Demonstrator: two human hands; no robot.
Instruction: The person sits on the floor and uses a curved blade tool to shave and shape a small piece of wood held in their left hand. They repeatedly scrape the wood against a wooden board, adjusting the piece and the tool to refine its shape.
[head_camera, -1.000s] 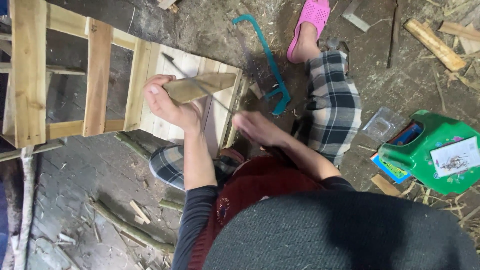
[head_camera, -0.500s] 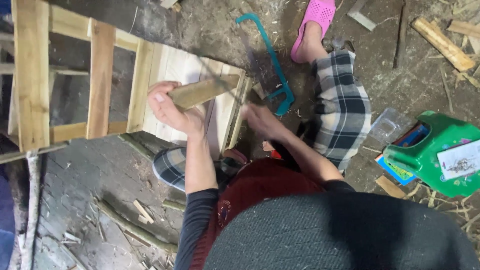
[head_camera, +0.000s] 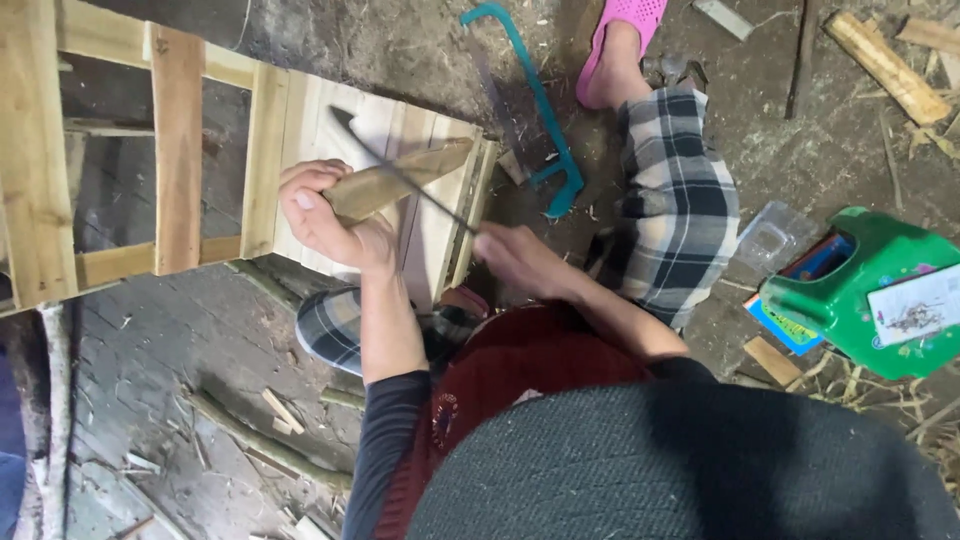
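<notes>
Seen from above, the person's left hand (head_camera: 325, 215) was clenched around one end of a flat wooden piece (head_camera: 400, 178) held over a pale wooden frame (head_camera: 270, 130). The right hand (head_camera: 520, 262) gripped a long dark blade (head_camera: 400, 175) lying across that piece. A teal saw (head_camera: 540, 100) lay on the dirt floor beside a checked trouser leg (head_camera: 680, 200), and a green plastic container (head_camera: 880, 290) sat well apart.

Single head view; looks steeply down over wearer's cap (head_camera: 680, 470); close on hands, dirt floor (head_camera: 400, 40) beyond
</notes>
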